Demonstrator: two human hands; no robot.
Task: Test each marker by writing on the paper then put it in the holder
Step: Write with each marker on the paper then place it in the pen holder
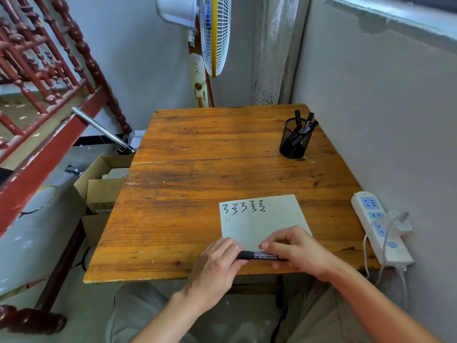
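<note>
A black marker [257, 255] lies level between my hands just above the table's near edge. My left hand [215, 263] grips its capped left end. My right hand [294, 248] curls round the barrel with its white label. Behind them a pale sheet of paper [267, 219] lies on the wooden table [197, 181], with several black squiggles [243, 206] along its top edge. A black mesh holder [295, 139] stands at the far right of the table with several black markers [305, 122] sticking out of it.
A white power strip [378, 226] with a plugged-in charger and cable lies at the table's right edge by the wall. A standing fan [212, 35] is behind the table. Cardboard boxes [103, 184] sit on the floor to the left, beside a red wooden frame [49, 134].
</note>
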